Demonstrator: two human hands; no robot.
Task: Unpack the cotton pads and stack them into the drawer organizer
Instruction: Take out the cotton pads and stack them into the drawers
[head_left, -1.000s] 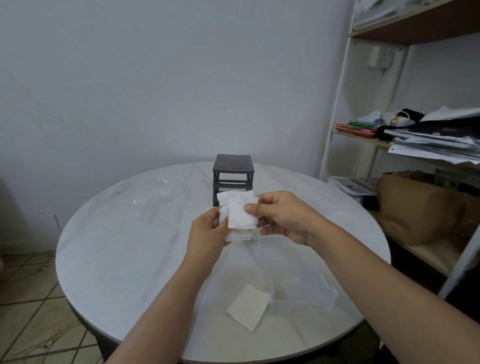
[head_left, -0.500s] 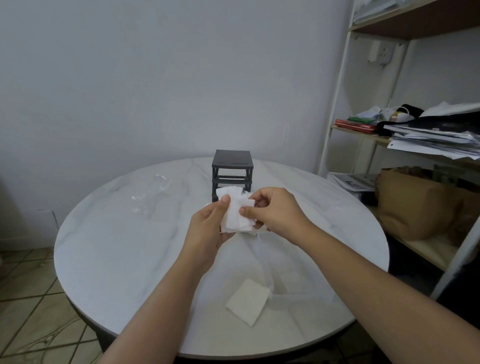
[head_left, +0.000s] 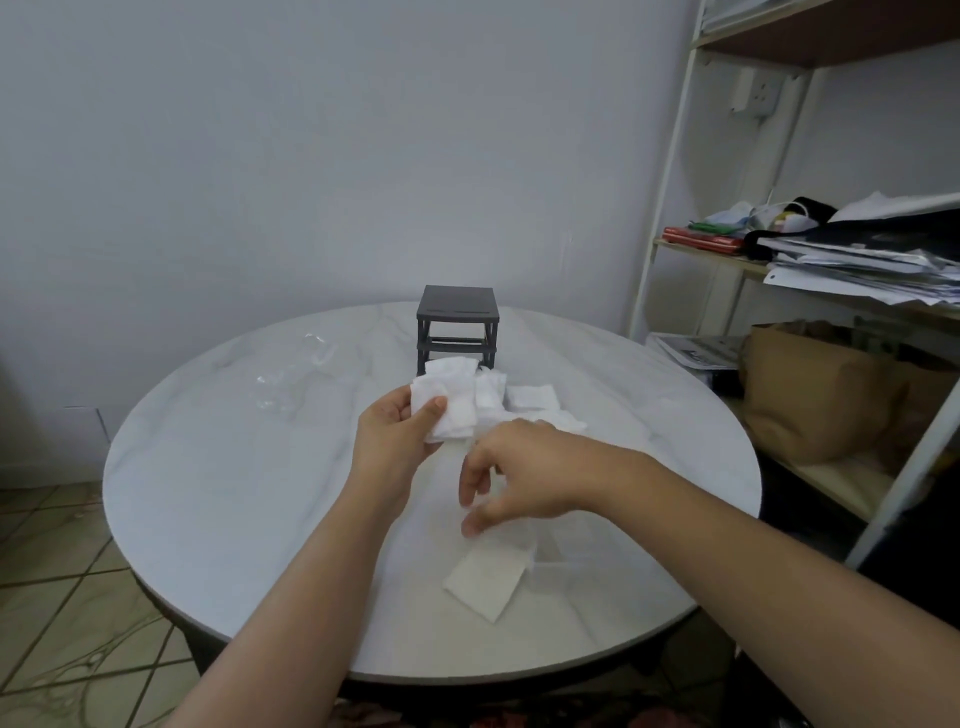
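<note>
My left hand (head_left: 395, 431) grips a small bunch of white cotton pads (head_left: 451, 402) above the middle of the round marble table (head_left: 218, 467). My right hand (head_left: 511, 478) hovers lower, fingers pointing down and loosely spread, holding nothing I can make out, just above a clear plastic wrapper (head_left: 566, 551). One loose pad (head_left: 485, 577) lies flat on the table near the front edge. A few more pads (head_left: 532, 397) lie behind my hands. The dark grey drawer organizer (head_left: 457, 325) stands at the back of the table, its frame showing open slots.
A crumpled clear plastic wrapper (head_left: 296, 374) lies at the table's left back. A white shelf unit (head_left: 670, 208) stands to the right, holding papers (head_left: 862, 254) and a brown paper bag (head_left: 815, 395). Tiled floor (head_left: 57, 597) shows at the left.
My right hand let go of the pads and dropped toward the loose pad and wrapper. My left hand keeps the bunch. Some pads now lie on the table behind my hands.
</note>
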